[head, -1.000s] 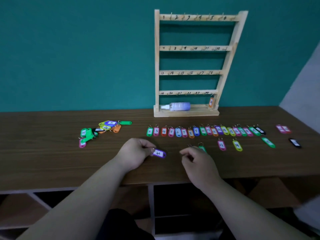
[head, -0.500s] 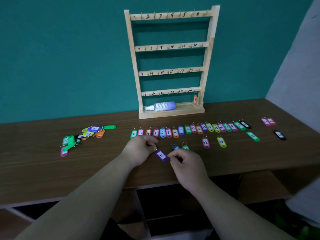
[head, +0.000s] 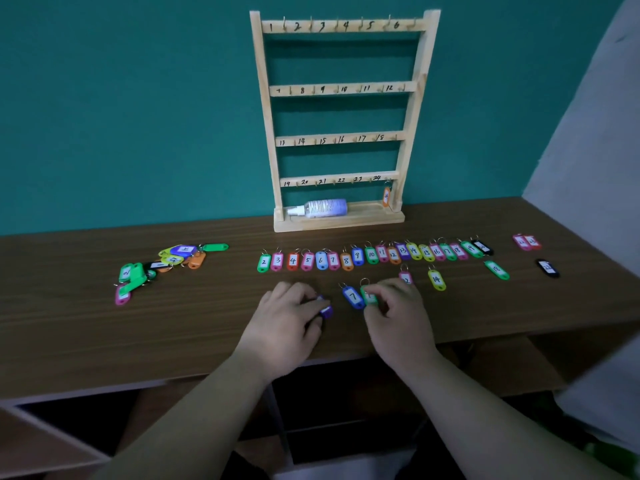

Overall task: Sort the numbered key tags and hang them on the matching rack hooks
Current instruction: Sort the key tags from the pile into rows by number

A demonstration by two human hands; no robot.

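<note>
Fingers [head: 308, 304] of left hand [head: 287, 323] around purple tag [head: 326, 310], near table [head: 104, 341] front edge.

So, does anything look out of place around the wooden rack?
A clear plastic spray bottle lies on its side on the base of the wooden rack, though it is no key tag. Otherwise nothing stands out.

Dim, even light; wide-angle bowing toward soft edges.

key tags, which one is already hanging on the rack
The orange tag, hanging from the rightmost hook of the wooden rack, on its bottom rail by the number 24. All other tags are down at the table, none on a hook.
</note>
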